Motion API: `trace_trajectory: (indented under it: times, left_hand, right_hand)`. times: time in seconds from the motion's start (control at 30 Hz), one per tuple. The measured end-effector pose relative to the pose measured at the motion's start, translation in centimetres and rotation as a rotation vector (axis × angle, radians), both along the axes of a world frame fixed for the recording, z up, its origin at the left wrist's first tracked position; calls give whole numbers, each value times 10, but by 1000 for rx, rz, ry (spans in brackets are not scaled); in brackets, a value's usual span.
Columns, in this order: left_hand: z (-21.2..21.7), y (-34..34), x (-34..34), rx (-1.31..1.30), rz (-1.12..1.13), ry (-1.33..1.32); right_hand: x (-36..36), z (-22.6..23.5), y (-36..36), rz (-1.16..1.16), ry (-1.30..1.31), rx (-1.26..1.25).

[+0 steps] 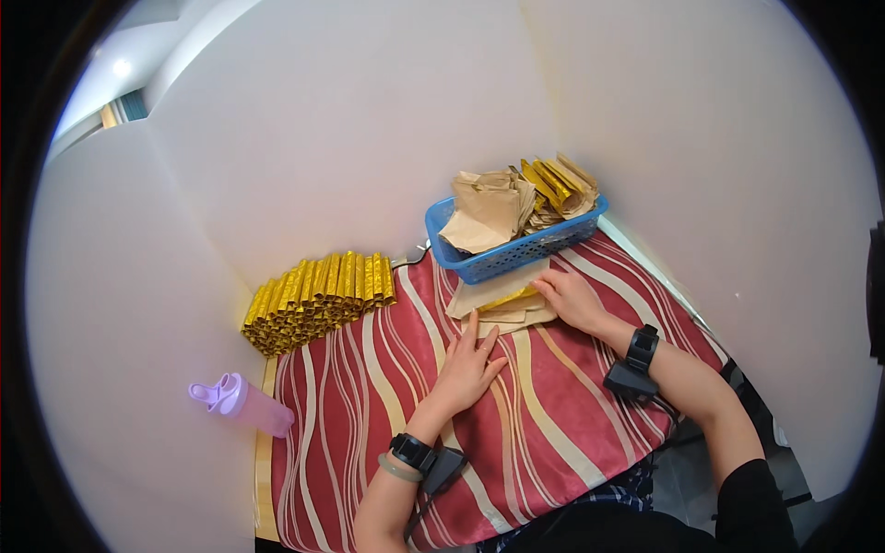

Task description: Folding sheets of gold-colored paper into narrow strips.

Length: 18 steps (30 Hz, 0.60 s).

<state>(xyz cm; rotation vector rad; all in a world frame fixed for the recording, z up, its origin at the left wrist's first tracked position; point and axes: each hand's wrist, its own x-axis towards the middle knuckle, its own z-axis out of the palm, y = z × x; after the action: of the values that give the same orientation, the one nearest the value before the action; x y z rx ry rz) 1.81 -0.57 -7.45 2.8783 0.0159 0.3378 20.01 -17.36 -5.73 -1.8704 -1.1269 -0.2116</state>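
A small stack of brown paper sheets [502,324] lies on the cloth in front of the blue basket, with a strip of gold foil paper [509,299] showing across it. My left hand [466,369] is open, fingers stretched and spread, its fingertips resting at the near left edge of the sheets. From the right, my right hand [573,300] reaches over the stack. Its thumb and fingers are closed at the right end of the gold strip; exactly how they grip it is too small to make out.
A blue plastic basket [516,258] holds brown papers [486,207] and folded gold pieces [546,184]. At the left, many gold foil tubes [318,295] are piled against the white wall. A lilac bottle [253,405] stands by the left table edge. Striped red cloth [369,442] covers the table.
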Motion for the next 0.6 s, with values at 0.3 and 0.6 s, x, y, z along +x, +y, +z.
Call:
trace_trajectory:
  times: [0.3, 0.6]
  left_hand:
    - [0, 9, 7, -2, -33, -295]
    - [85, -35, -16, -224, -49, -757]
  right_hand:
    - [-22, 33, -7, 170, 187, 592]
    - [-57, 41, -9, 349, -45, 353]
